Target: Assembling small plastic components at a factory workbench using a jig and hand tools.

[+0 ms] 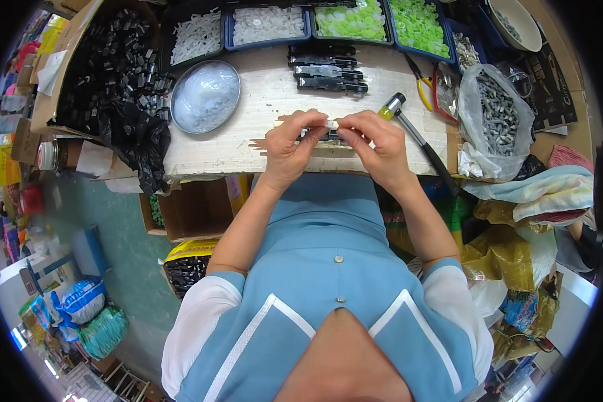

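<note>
A small white plastic piece (331, 124) is pinched between the fingertips of both hands, over the near edge of the worktable. My left hand (289, 149) closes on its left end, and my right hand (375, 144) on its right end. Just below the fingertips a dark part (331, 135) shows, mostly hidden by the hands; I cannot tell whether it touches them. Beyond the hands, several long black assemblies (329, 84) lie in a stack of rows. To the right of my right hand rests a hammer (415, 137) with a yellow-and-silver head and black handle.
Blue trays of white pieces (268, 25) and green pieces (352, 21) line the table's back. At left stand a carton of black parts (117, 60) and a round metal dish (206, 97). Pliers (421, 84) and a bag of metal parts (496, 110) lie right.
</note>
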Demonstrator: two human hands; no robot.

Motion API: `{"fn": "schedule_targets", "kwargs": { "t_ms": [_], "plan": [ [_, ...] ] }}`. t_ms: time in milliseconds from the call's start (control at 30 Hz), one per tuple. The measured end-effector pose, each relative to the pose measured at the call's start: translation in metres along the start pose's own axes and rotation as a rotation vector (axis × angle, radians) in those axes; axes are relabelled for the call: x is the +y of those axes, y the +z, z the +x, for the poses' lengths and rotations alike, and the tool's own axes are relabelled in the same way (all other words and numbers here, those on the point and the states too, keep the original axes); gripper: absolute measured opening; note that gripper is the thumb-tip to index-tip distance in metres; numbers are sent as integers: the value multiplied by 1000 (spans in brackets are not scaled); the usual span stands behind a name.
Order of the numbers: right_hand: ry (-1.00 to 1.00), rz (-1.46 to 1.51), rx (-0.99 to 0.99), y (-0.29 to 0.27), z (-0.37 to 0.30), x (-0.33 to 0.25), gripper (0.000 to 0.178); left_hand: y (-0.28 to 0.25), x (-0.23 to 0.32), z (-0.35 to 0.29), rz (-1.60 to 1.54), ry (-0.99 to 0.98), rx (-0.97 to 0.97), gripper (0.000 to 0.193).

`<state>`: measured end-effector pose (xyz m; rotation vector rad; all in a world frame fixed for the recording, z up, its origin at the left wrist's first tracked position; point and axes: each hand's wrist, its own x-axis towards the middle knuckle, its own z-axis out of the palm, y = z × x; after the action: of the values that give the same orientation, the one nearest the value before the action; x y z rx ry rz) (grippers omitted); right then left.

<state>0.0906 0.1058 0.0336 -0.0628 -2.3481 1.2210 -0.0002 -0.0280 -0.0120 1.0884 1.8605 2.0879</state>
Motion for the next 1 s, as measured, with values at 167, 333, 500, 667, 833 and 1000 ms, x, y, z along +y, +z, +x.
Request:
{"fn": "schedule_targets", "kwargs": {
  "t_ms": [167, 333, 500, 667, 833, 1000],
  "plan": [
    [-137, -128, 11, 6, 1, 7, 10, 0, 4, 1, 125, 61, -34, 23],
    [-184, -202, 5, 8, 1, 9, 11, -6, 9, 0, 143, 77, -97, 27],
    [-248, -275, 3, 9, 2, 8, 10, -7, 5, -2, 150, 90, -88, 29],
    [-235, -334, -53, 8, 2, 15, 9, -21, 3, -2, 328, 106, -79, 28],
    [-249, -456, -229, 14, 2, 27, 8, -29, -4, -7, 535, 125, -90, 16],
    [-275, -479, -272, 24, 7, 28, 7, -23, -12, -11, 565, 93, -105, 11]
  ]
}}
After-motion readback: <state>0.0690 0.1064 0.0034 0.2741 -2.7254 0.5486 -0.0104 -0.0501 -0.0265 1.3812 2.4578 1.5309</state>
